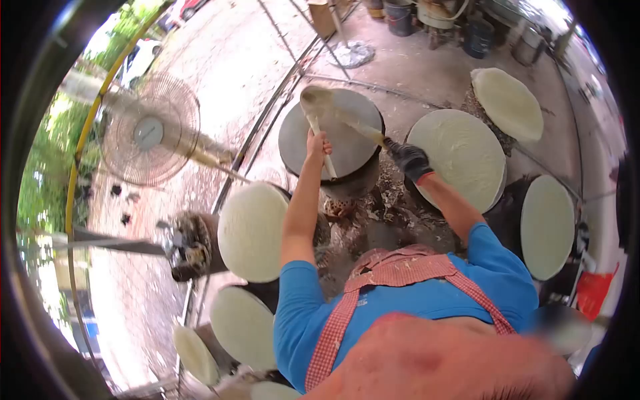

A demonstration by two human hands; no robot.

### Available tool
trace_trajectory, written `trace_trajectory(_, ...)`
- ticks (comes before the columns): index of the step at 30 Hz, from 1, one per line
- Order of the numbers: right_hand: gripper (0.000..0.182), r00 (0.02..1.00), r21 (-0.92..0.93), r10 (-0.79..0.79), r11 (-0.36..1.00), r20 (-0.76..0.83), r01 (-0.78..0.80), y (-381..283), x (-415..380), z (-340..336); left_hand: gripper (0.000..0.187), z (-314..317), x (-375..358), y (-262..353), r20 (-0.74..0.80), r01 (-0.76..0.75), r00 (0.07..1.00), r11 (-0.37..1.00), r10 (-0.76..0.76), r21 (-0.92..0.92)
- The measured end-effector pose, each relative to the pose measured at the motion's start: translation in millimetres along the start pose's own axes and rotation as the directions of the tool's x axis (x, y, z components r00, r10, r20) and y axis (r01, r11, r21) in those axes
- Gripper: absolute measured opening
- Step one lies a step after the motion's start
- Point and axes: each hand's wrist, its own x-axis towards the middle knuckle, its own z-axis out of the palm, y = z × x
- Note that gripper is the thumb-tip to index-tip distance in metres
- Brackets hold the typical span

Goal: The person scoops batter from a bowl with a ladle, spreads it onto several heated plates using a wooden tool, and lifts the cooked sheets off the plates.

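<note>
My bare left hand [319, 143] is closed round the pale handle of a ladle [308, 101]. The ladle's bowl is over the far left part of a round grey griddle [347, 143]. In a black glove, my right hand [410, 160] grips a long-handled tool [363, 129] that slants across the griddle. The far end of this tool is blurred beside the ladle's bowl, so its kind cannot be made out. To the right of the griddle, close to my gloved hand, lies a round pale batter sheet [460, 157] on another hot plate.
More pale rounds surround me: one at left [253, 232], one lower left [243, 327], one far right [548, 227], and a lifted-edge round [508, 105] at upper right. A fan [148, 133] stands at left. Buckets [479, 37] line the back. A red bag [595, 293] hangs right.
</note>
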Motion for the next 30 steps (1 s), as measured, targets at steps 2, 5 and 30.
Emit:
trace_trajectory(2, 0.029, 0.995, -0.141, 0.099, 0.985, 0.006, -0.097, 25.8, 11.0, 77.0, 0.063, -38.1, 73.2, -35.3, -0.136, -0.140, 0.960, 0.842, 0.244, 0.521)
trace_trajectory(5, 0.030, 0.997, 0.434, 0.076, 0.898, 0.010, -0.073, 63.8, 40.9, 123.8, 0.065, -42.0, 29.6, -3.8, -0.062, -0.010, 0.787, 0.114, 0.614, 0.993)
trace_trajectory(30, 0.038, 0.990, 0.468, 0.143, 0.875, -0.003, -0.125, -71.4, 102.5, 171.3, 0.068, -164.1, -158.6, -50.8, -0.174, -0.047, 0.972, 0.853, 0.160, 0.519)
